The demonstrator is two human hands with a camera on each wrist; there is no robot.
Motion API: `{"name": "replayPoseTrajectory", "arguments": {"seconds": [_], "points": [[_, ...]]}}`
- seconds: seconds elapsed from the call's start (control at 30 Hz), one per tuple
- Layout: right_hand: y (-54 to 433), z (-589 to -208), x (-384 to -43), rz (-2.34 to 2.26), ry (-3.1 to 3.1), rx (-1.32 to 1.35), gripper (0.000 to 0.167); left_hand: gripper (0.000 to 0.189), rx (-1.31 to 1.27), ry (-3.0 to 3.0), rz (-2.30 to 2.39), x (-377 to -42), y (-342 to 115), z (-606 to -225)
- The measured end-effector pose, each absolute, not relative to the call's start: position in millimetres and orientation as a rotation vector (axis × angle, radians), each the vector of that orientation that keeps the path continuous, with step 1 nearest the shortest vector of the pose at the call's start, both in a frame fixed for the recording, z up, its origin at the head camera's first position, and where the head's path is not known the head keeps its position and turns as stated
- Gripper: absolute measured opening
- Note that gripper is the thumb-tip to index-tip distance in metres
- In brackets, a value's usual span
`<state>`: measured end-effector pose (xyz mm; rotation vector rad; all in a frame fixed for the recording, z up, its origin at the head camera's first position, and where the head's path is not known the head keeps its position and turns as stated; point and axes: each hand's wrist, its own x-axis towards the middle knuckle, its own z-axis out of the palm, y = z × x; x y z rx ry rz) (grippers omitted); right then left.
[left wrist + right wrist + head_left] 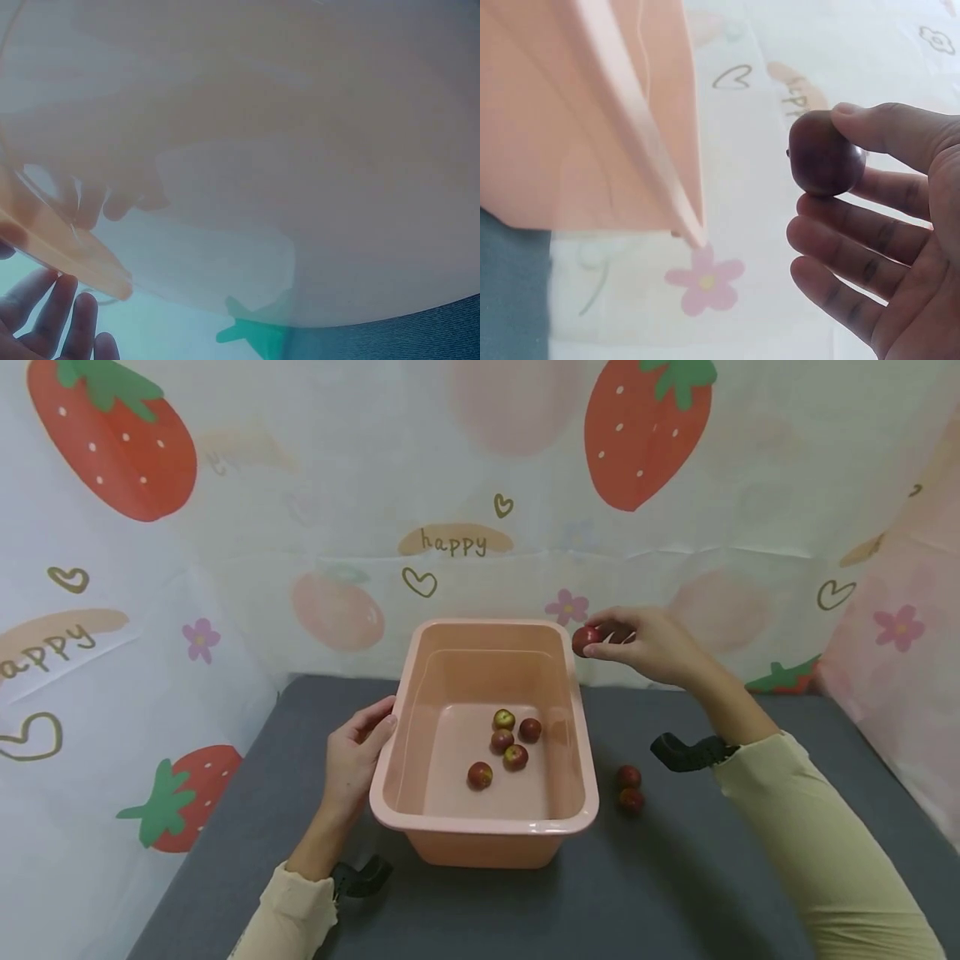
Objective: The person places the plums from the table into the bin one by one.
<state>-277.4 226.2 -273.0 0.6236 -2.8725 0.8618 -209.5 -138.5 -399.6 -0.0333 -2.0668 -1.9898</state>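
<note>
A pink plastic basin (480, 847) stands on the dark table. My left hand (355, 758) holds its left rim; in the left wrist view, fingers (56, 311) show at the rim's edge, with the pale outer wall filling most of the picture. Raised just beyond the basin's right rim, my right hand (645, 643) pinches a dark red plum (825, 154) between thumb and fingers. Several red and yellow-green plums (515, 757) lie on the basin's floor, towards its right side.
Two more red plums (630, 789) sit close together on the grey tabletop (480, 918), to the right of the basin. Behind the table hangs a white curtain (315, 527) printed with strawberries, hearts and flowers. Black wrist straps (690, 752) stick out near both sleeves.
</note>
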Motion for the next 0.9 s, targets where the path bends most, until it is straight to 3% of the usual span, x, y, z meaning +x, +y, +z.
{"name": "replayPoseTrajectory", "arguments": {"seconds": [0.4,0.9], "points": [[181.1,-261.1,-293.7,0.872,-2.861,0.734,0.035,0.038,-0.028,-2.088,-1.985,-208.8,-138.8,-399.0],[134.9,-263.3,-308.4,0.859,-2.924,0.772,0.038,0.037,-0.008,-2.076,-1.999,-209.4,-138.3,-399.1]]}}
